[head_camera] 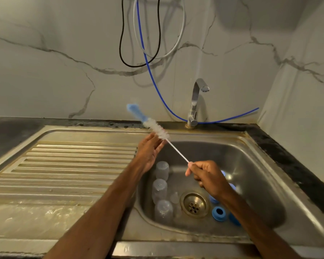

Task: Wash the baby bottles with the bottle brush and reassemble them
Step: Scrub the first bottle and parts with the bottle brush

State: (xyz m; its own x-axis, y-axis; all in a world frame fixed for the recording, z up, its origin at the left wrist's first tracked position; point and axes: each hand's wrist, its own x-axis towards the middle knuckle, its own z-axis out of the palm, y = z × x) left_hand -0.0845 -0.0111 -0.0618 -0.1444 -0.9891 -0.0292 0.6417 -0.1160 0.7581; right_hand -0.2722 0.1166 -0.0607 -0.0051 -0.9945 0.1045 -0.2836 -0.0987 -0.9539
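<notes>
Brush up over the sink [251, 161], no bottle in hand yet.
Risk, my read: 3 bottles [159, 189] along the basin's left wall and blue rings [218, 213] right of the drain could be knocked over if the thin stem flexes or slips. Grip: left hand [149, 152] flat and wide, fingers touching the bottle brush [157, 128] bristles above the basin's back-left edge; right hand [208, 174] curled tight round the handle end.

I can read no writing, brand, number or sign here: nothing legible on the bottle brush [158, 130] in my right hand [208, 176], the bottles [159, 189] or the tap [195, 101].
</notes>
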